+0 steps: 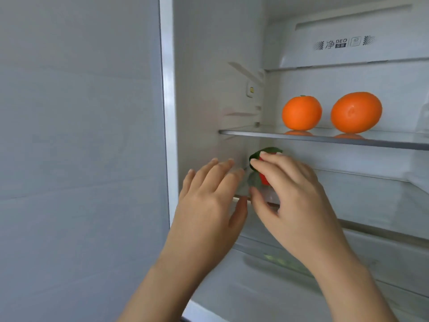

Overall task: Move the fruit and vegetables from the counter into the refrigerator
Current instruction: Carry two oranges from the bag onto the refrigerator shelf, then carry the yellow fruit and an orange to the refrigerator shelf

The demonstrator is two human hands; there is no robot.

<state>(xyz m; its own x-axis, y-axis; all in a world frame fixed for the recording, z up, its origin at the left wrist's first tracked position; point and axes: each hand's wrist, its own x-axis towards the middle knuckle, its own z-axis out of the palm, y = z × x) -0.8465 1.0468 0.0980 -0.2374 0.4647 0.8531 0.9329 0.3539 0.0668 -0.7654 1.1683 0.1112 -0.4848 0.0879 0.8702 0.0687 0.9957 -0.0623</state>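
Two round orange fruits sit side by side, apart, on the upper glass shelf. Right hand pinches a red fruit with green leaves over the lower shelf's left end; leaves point up-left, long axis unclear. Left hand is spread, empty, beside it near the shelf's front edge. Shelf clear to the right. Back panel label reads "DED".

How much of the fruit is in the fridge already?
Done: two oranges, one and another, sit on the glass shelf. In hand: the right hand holds a red fruit with green leaves at the shelf below, and the left hand is open beside it. Left: the counter is out of view, so I cannot tell what remains.
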